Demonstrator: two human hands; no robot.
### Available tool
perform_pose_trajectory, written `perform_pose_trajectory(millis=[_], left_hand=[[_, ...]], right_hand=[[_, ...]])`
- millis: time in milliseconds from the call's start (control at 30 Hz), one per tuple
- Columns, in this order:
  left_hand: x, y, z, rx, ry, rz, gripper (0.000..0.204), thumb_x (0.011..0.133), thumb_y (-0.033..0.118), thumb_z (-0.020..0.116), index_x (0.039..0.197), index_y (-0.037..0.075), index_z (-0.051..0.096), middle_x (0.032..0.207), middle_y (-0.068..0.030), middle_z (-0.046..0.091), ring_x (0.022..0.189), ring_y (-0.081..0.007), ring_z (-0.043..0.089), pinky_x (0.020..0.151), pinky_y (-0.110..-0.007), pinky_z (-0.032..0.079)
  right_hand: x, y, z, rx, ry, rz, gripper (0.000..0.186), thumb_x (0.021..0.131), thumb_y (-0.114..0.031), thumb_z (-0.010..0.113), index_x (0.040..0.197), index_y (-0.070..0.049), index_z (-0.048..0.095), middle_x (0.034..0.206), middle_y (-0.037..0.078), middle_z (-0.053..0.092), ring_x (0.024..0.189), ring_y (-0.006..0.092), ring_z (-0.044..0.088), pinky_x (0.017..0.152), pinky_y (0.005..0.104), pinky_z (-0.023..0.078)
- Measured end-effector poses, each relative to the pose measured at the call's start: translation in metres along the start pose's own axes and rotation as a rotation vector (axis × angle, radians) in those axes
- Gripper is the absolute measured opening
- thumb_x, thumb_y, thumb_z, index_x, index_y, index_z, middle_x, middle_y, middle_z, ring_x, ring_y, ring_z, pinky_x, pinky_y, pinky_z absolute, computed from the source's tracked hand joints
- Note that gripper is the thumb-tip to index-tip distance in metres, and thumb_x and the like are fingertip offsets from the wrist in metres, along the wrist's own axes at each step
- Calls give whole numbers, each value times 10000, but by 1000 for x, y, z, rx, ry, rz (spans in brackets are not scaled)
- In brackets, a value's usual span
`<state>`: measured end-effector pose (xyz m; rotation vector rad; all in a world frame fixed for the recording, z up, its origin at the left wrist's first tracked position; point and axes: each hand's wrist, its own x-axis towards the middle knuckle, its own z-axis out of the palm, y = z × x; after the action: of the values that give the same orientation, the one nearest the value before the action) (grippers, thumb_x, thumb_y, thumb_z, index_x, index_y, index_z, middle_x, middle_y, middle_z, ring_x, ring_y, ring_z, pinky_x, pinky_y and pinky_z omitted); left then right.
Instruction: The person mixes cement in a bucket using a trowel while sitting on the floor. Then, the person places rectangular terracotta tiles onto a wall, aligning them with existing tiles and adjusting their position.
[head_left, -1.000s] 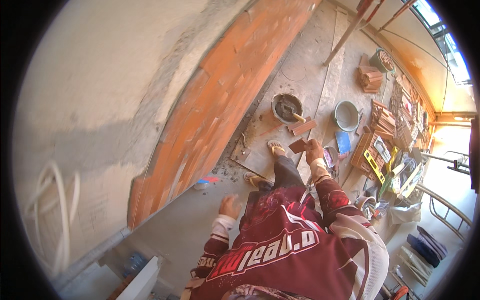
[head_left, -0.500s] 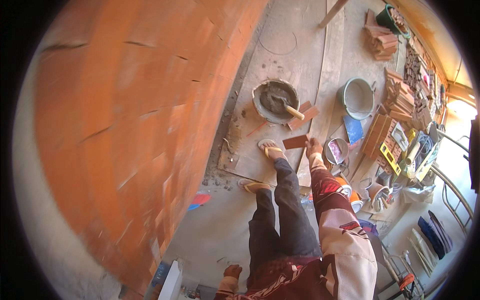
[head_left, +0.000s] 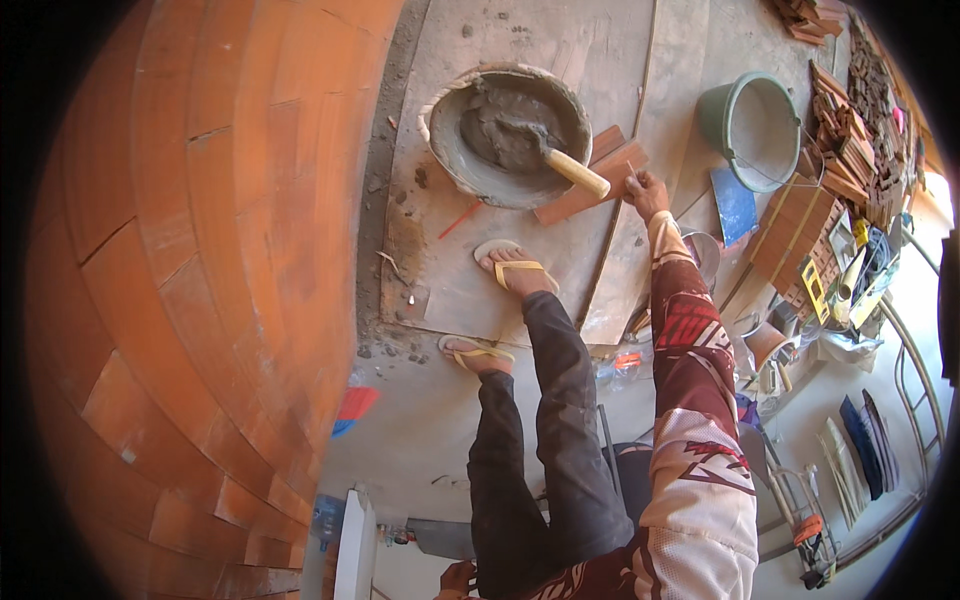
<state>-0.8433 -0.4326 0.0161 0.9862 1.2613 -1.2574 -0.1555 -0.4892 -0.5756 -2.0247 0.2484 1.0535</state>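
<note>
My right hand [head_left: 648, 194] reaches forward and has its fingers closed on the end of a flat reddish-brown clay tile [head_left: 580, 197]. That tile lies low beside another clay tile [head_left: 607, 143], right of a round tub [head_left: 436, 128] of grey mortar [head_left: 492, 128]. Whether the two overlap I cannot make out fully. A trowel rests in the mortar, its wooden handle [head_left: 577, 172] sticking out over the rim toward the tiles. Near the bottom edge, my left hand [head_left: 458, 577] hangs low with curled fingers; what they hold, if anything, is hidden.
An orange brick wall [head_left: 200, 270] fills the left side. On the right stand a green bucket [head_left: 718, 120], a blue sheet [head_left: 735, 205], stacked bricks [head_left: 790, 235], a yellow level [head_left: 814, 290] and a metal-framed chair [head_left: 815, 540]. Boards [head_left: 460, 290] lie under my feet.
My right hand has reached farther forward with the tile, from above the foot to the tiles beside the tub. The view has shifted closer to the tub.
</note>
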Motion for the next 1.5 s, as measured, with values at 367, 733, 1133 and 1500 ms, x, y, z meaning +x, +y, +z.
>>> perform_pose_trajectory(millis=[367, 733, 1133, 1500], left_hand=[[7, 5, 46, -369, 266, 113, 594, 850, 404, 614, 1277, 6, 499, 1163, -148, 591, 1064, -251, 564, 896, -346, 456], [-109, 88, -22, -560, 220, 204, 785, 765, 549, 687, 1317, 32, 477, 1212, -139, 569, 1105, -217, 531, 940, -325, 415], [-126, 93, 39, -879, 1290, 39, 375, 824, 415, 588, 828, 42, 629, 836, -199, 647, 824, -398, 612, 719, -458, 473], [-111, -48, -53, -1298, 1732, 325, 307, 777, 319, 703, 906, 48, 641, 848, -144, 664, 794, -275, 645, 743, -353, 507]], right_hand=[[-117, 30, 19, -701, -5, -73, 561, 813, -371, 620, 1242, -21, 529, 1236, 248, 540, 1188, 373, 492, 1005, 427, 388], [-384, -51, 57, -687, -882, -132, 857, 896, -614, 368, 1406, 64, 247, 1443, 312, 252, 1320, 420, 319, 1117, 393, 234], [-463, -294, 127, -1695, -1290, -280, 711, 851, -614, 485, 1241, -19, 522, 1041, 162, 656, 880, 304, 651, 718, 384, 546], [-650, -308, 271, -1135, -1638, -1226, 181, 819, -178, 610, 943, -47, 604, 821, 139, 667, 783, 300, 655, 691, 394, 517]])
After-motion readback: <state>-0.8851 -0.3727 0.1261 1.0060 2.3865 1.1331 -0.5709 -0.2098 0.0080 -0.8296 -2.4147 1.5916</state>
